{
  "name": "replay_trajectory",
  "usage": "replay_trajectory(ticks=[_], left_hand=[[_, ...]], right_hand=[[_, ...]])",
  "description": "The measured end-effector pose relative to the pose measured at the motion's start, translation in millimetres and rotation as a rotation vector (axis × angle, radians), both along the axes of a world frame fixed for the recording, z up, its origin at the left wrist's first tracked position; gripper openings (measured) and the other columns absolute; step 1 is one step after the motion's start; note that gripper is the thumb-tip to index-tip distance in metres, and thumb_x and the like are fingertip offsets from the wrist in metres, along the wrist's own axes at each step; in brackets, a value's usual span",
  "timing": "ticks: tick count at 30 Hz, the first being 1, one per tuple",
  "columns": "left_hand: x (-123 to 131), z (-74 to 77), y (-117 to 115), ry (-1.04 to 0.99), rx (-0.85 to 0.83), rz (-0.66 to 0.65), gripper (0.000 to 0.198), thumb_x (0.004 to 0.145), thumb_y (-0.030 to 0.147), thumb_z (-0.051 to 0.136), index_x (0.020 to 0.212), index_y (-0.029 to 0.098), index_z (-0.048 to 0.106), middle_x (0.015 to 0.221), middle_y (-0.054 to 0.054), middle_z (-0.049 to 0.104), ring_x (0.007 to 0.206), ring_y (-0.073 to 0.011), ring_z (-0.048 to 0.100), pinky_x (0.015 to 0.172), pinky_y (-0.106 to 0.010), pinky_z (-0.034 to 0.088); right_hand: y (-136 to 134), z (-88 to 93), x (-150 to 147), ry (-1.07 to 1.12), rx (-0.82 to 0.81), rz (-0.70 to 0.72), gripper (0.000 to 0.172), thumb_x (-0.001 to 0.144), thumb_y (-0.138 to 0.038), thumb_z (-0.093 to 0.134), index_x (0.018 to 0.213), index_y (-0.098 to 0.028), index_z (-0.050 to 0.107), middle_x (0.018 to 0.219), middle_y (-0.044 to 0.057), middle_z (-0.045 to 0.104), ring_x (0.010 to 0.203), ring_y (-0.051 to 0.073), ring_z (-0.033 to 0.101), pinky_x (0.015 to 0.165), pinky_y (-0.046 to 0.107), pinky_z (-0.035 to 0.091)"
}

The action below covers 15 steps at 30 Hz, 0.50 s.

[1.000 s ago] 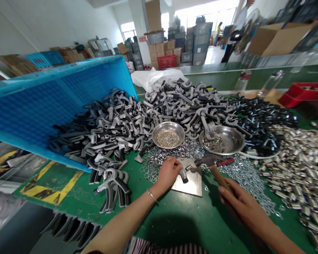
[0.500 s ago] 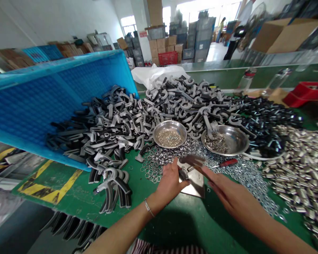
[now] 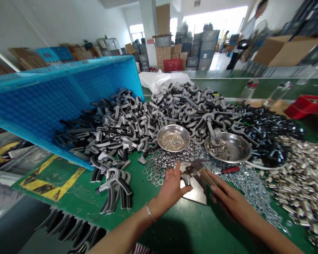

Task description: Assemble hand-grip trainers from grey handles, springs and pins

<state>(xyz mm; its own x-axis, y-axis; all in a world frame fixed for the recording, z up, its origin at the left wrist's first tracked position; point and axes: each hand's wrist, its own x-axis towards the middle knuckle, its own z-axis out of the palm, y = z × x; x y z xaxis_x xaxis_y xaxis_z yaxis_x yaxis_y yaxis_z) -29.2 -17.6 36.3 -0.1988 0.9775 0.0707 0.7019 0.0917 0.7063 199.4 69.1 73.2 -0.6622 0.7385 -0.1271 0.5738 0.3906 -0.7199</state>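
My right hand is closed round the wooden handle of a hammer. The hammer's dark head sits right at a small grey metal part and hides some of it; I cannot tell if they touch. My left hand steadies that part between thumb and fingers. Under both lies a flat metal plate on the green table. Close behind the hands are loose metal rings and a screwdriver with a red handle.
A blue crate lies tipped at left, spilling grey-and-black handles. Steel bowls of small parts, one left and one right, stand behind the plate. Silver cylinders and black parts are heaped at right. A person stands far back.
The hammer head, blurred and raised before, has come down over the grey part, and its handle slopes more steeply. My left hand stays at the part. The whole view has shifted slightly.
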Motion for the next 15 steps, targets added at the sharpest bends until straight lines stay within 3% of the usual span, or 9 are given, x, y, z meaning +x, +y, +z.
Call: replay_trajectory(ticks=[4,6,9,10,12,14,15], left_hand=[[8,2.0,-23,-0.223,0.043,0.020,0.091,0.072,0.038,0.080,0.148,0.025,0.030,0.121,-0.010,0.061,0.114,-0.0275,0.056,0.104,-0.047,0.044],[16,4.2,-36,-0.281,0.081,-0.008,0.092,0.071,0.041,0.081,0.147,0.028,0.031,0.124,-0.011,0.059,0.115,-0.0281,0.056,0.105,-0.049,0.044],[20,15.4,-46,-0.249,0.097,-0.080,0.094,0.071,0.047,0.081,0.149,0.031,0.030,0.128,-0.013,0.058,0.120,-0.0307,0.054,0.107,-0.052,0.043],[18,22.9,-43,-0.220,0.093,-0.126,0.095,0.071,0.050,0.080,0.149,0.030,0.030,0.131,-0.013,0.057,0.122,-0.0313,0.052,0.108,-0.052,0.042],[3,43.4,-28,-0.134,0.097,-0.240,0.091,0.073,0.055,0.077,0.149,0.029,0.033,0.137,-0.014,0.053,0.128,-0.0308,0.049,0.110,-0.050,0.040],[-26,67.0,6,-0.006,0.139,-0.292,0.073,0.082,0.055,0.068,0.144,0.028,0.041,0.141,-0.012,0.051,0.131,-0.0273,0.045,0.111,-0.045,0.039],[-45,77.8,29,0.071,0.169,-0.258,0.056,0.090,0.050,0.060,0.140,0.027,0.047,0.138,-0.010,0.054,0.129,-0.0240,0.047,0.110,-0.042,0.040]], right_hand=[[4,-9.4,-6,0.071,0.307,-0.050,0.052,0.093,-0.041,0.049,0.142,-0.024,0.053,0.138,0.014,0.059,0.125,0.033,0.056,0.108,0.054,0.040],[4,-5.0,-14,0.120,0.173,0.001,0.048,0.091,-0.044,0.054,0.135,-0.024,0.060,0.137,0.012,0.061,0.126,0.032,0.055,0.107,0.049,0.043],[5,4.5,-24,0.152,-0.182,0.073,0.036,0.093,-0.047,0.052,0.114,-0.023,0.068,0.101,0.007,0.075,0.090,0.025,0.071,0.077,0.035,0.059],[5,5.8,-24,0.164,-0.217,0.066,0.033,0.093,-0.048,0.052,0.107,-0.023,0.069,0.092,0.005,0.074,0.081,0.024,0.071,0.071,0.033,0.059],[7,4.1,-20,0.211,-0.111,0.022,0.028,0.091,-0.046,0.055,0.099,-0.024,0.070,0.090,0.005,0.074,0.081,0.024,0.070,0.074,0.032,0.059],[8,-1.8,-13,0.255,0.078,0.003,0.024,0.088,-0.044,0.059,0.098,-0.026,0.072,0.099,0.007,0.074,0.094,0.026,0.070,0.087,0.036,0.057],[8,-5.3,-9,0.273,0.149,0.007,0.024,0.087,-0.044,0.060,0.099,-0.027,0.073,0.104,0.008,0.074,0.099,0.028,0.069,0.092,0.038,0.056]])
